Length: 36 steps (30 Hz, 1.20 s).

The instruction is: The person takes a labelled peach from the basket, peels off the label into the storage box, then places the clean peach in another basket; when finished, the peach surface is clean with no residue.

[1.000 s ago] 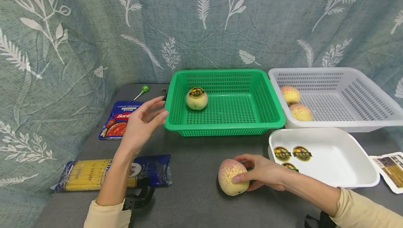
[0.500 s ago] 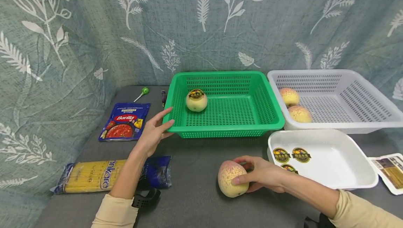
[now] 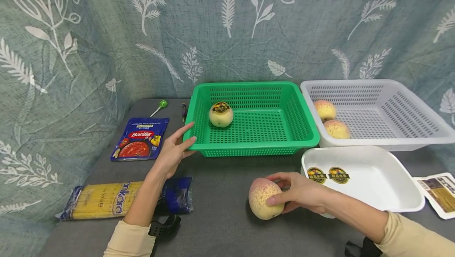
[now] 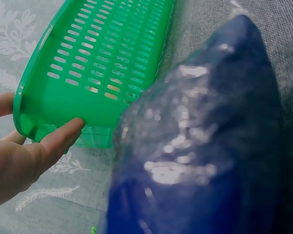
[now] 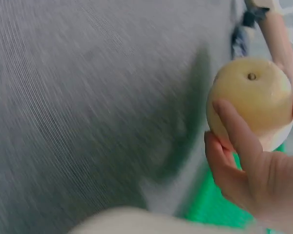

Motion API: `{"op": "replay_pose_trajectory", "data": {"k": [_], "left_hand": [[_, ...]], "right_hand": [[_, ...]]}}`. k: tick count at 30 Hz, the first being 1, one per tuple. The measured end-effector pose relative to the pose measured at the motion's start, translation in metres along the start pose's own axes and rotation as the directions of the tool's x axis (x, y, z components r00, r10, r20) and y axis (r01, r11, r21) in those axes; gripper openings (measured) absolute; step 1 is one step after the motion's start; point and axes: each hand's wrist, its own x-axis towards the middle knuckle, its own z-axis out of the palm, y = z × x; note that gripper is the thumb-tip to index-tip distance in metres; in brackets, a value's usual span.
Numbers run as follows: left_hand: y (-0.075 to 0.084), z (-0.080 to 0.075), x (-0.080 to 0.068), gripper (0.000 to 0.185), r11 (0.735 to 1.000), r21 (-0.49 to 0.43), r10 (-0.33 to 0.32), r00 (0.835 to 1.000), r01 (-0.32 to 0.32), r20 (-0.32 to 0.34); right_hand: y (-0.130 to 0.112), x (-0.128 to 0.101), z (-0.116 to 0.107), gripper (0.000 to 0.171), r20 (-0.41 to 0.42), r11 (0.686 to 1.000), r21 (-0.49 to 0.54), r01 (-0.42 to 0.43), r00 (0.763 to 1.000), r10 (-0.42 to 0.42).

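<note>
My right hand [image 3: 300, 194] holds a yellow peach [image 3: 261, 203] with a red blush over the dark table, thumb on its near side. In the right wrist view the peach [image 5: 251, 97] shows its small round dimple. My left hand [image 3: 170, 156] grips the front left corner of a green plastic basket [image 3: 252, 145]. The left wrist view has the thumb [image 4: 63, 139] against the basket's wall and other fingers beyond the rim. Inside the basket sits another peach [image 3: 221, 119] with a black-and-gold sticker [image 3: 220, 107] on it.
A white basket [image 3: 384, 141] at right holds two peaches [image 3: 335, 130]. Before it stands a white tray [image 3: 373, 182] with round stickers [image 3: 339, 175]. At left lie a spaghetti pack [image 3: 103, 201], a blue sauce pouch [image 3: 140, 138] and a green lollipop [image 3: 162, 104].
My left hand has come from above the pouch, right and down onto the green basket's corner. The right hand keeps the peach and has shifted slightly right, now covering a sticker in the tray.
</note>
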Motion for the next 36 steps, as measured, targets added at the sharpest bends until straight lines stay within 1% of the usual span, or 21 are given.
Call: {"op": "replay_pose_trajectory", "data": {"k": [4,7,9,11,13,17,19,21,24,29,31,36], "left_hand": [[-0.001,0.0,0.001,0.055,1.0,-0.01,0.001,1.0,-0.001,0.009],[-0.001,-0.001,0.001,0.056,1.0,-0.015,0.008,1.0,-0.008,0.015],[-0.001,-0.001,0.001,0.056,1.0,-0.014,0.017,1.0,-0.017,0.02],[-0.001,-0.002,0.001,0.056,1.0,-0.012,0.025,0.999,-0.025,0.026],[-0.001,-0.002,0.001,0.056,1.0,-0.008,0.029,0.999,-0.028,0.029],[-0.002,-0.003,0.001,0.055,1.0,-0.013,0.027,0.999,-0.026,0.032],[-0.002,-0.003,0.001,0.055,0.999,-0.023,0.023,0.999,-0.022,0.034],[-0.003,-0.003,0.001,0.056,0.999,-0.029,0.021,0.999,-0.02,0.036],[-0.004,-0.004,0.001,0.056,0.999,-0.035,0.017,0.999,-0.016,0.033],[-0.004,-0.004,0.001,0.056,0.999,-0.038,0.018,0.999,-0.017,0.03],[-0.004,-0.004,0.001,0.056,0.999,-0.038,0.017,0.999,-0.016,0.027],[-0.004,-0.004,0.0,0.056,0.999,-0.034,0.016,1.0,-0.015,0.026]], "right_hand": [[-0.02,-0.015,-0.021,0.074,0.014,0.998,-0.01,0.063,0.998,-0.063],[-0.038,-0.03,-0.045,0.075,0.014,0.992,-0.039,0.12,0.993,-0.12],[-0.049,-0.039,-0.064,0.074,-0.012,0.987,-0.072,0.146,0.989,-0.148],[-0.059,-0.049,-0.087,0.072,-0.048,0.983,-0.109,0.15,0.987,-0.156],[-0.065,-0.056,-0.111,0.07,-0.103,0.978,-0.147,0.149,0.981,-0.165],[-0.074,-0.066,-0.163,0.067,-0.22,0.976,-0.193,0.099,0.965,-0.141],[-0.076,-0.068,-0.188,0.067,-0.264,0.978,-0.197,0.071,0.957,-0.123],[-0.076,-0.069,-0.21,0.071,-0.293,0.979,-0.202,0.038,0.951,-0.097],[-0.073,-0.066,-0.237,0.077,-0.309,0.979,-0.205,-0.007,0.949,-0.058],[-0.062,-0.054,-0.268,0.084,-0.347,0.978,-0.191,-0.083,0.938,0.012],[-0.057,-0.049,-0.276,0.085,-0.368,0.976,-0.189,-0.104,0.929,0.028],[-0.047,-0.038,-0.288,0.089,-0.388,0.971,-0.192,-0.142,0.92,0.058]]}}
